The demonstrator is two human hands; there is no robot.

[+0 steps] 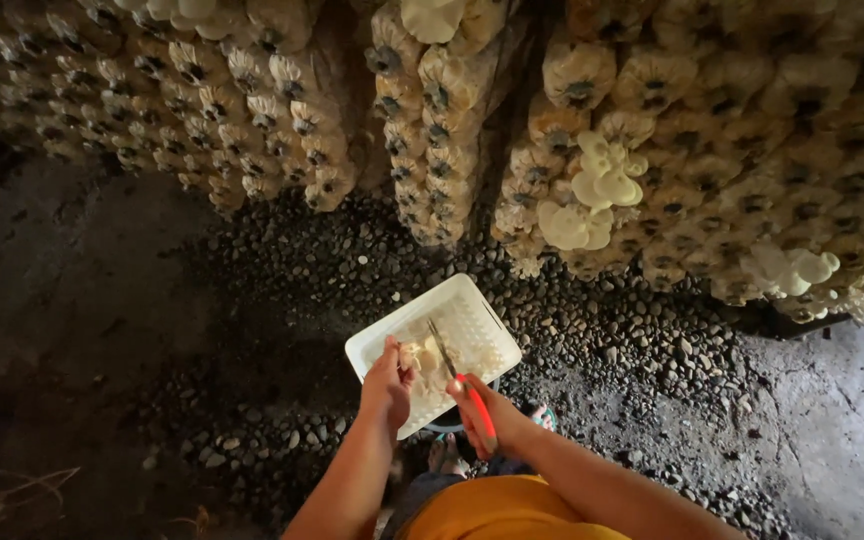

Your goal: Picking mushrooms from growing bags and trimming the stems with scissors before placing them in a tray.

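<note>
- Nearest to me is the orange garment at the bottom edge, with both bare forearms reaching forward from it; toes show just beyond, on the gravel floor (282, 250).
- Right hand (487, 415) is closed around the red handle of a pair of scissors (457, 370), whose thin blades point up and away over the basket.
- Left hand (389, 385) is closed on a small pale mushroom piece (417, 355), pinched at the fingertips just beside the scissor blades, above the basket's near half.
- Beneath both hands sits the white slotted plastic basket (467, 305), tilted corner-on. I see only a little pale material in it near the left hand; most of its floor looks bare, so I judge the collecting is at an early stage.
- Whether the blades are cutting or merely resting against the piece I cannot tell.
- Beyond the basket, dark pebbles run up to the stacked mushroom grow bags (282, 90), piled with their round mouths facing out.
- Farther right, a large white oyster mushroom cluster (592, 195) hangs from the bags, and another cluster (792, 270) sits lower right; both are uncut, so plenty is left to gather.
</note>
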